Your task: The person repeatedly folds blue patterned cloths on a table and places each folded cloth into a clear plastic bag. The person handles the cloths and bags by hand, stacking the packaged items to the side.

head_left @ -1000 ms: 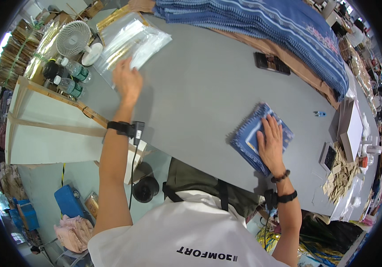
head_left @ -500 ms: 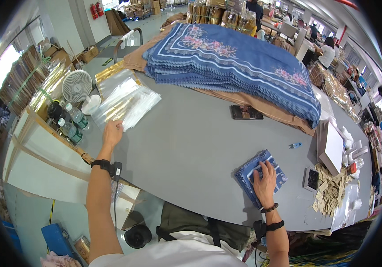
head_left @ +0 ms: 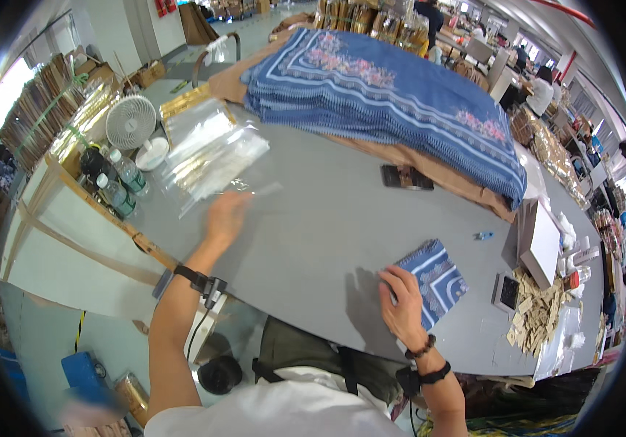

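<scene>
The left hand (head_left: 227, 215) reaches out over the grey table (head_left: 313, 240) toward the far left, its fingers loosely spread and blurred, touching or just pulling at the near edge of a clear plastic bag (head_left: 243, 188) that lies at the near edge of the stack of clear bags (head_left: 207, 149); whether it has actually pinched the film I cannot tell. The right hand (head_left: 402, 306) lies flat at the near right, fingers apart, pressing on the near-left corner of the folded blue patterned cloth (head_left: 435, 280). The bag looks thin, light, limp and slippery, likely to cling to its neighbours, so a pinch at its open edge seems best. The cloth is soft and light; it should lift best held across its folded edge.
</scene>
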`<state>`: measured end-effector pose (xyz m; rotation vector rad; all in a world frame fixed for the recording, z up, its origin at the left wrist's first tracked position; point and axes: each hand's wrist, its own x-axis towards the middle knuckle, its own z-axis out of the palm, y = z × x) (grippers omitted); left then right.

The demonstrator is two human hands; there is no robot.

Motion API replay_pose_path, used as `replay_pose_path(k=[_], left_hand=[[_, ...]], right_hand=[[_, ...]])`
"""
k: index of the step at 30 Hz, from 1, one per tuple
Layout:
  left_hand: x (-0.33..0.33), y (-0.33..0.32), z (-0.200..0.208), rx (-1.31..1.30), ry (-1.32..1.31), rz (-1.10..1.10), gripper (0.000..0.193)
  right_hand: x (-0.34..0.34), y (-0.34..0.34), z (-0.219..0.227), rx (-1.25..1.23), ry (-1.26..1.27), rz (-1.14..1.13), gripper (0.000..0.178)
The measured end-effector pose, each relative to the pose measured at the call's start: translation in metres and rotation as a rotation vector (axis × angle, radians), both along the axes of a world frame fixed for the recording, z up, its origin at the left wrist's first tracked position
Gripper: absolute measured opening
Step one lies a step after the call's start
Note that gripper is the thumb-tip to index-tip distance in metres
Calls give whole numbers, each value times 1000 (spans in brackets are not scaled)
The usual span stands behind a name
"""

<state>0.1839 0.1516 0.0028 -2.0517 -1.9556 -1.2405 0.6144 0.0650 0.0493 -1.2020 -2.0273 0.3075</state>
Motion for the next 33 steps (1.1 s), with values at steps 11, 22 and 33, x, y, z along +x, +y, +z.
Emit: replay_pose_path(k=[11, 22, 33], left_hand=[[100, -85, -6, -75, 147, -402, 8], [83, -88, 6, -258, 279, -412, 12], [88, -109, -3, -369, 101, -236, 14]], right_hand=[[-72, 8, -45, -18, -272, 307, 35], [-141, 32, -47, 63, -371, 274, 15], [53, 81, 21, 263, -424, 473, 14]])
